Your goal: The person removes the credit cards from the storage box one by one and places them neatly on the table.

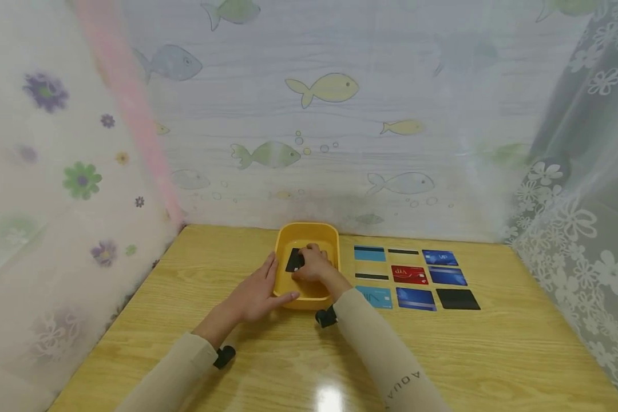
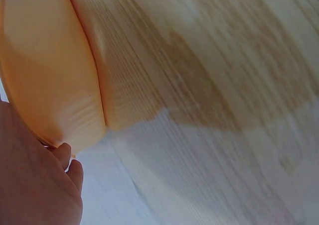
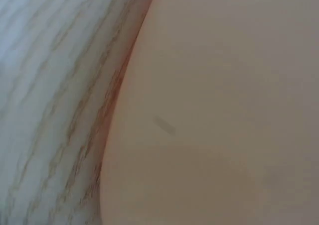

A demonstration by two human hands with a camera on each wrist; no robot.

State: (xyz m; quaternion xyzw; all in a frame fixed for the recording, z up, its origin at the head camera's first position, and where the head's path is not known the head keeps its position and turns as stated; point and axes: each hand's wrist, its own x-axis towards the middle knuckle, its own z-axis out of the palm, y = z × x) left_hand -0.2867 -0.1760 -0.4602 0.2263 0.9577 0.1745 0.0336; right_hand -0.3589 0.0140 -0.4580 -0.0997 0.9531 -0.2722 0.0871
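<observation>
A yellow plastic box (image 1: 307, 229) stands near the back of the table, its wall orange-looking in the left wrist view. My left hand (image 1: 254, 293) lies against its near left corner, fingers straight along the left side and thumb stretched over the front rim. Inside the box, my right hand (image 1: 316, 268) reaches down with curled fingers and pinches a black card (image 1: 292, 261) by its right part. Whatever else lies under that hand is hidden. In the right wrist view only the blurred box wall (image 3: 199, 85) and wood grain show.
Right of the box, several cards lie in rows on the wooden table (image 1: 195, 269), among them a red VIP card (image 1: 409, 274), a light blue card (image 1: 373, 297) and a black-faced card (image 1: 458, 299). A fish-print curtain (image 1: 319, 171) hangs behind the table.
</observation>
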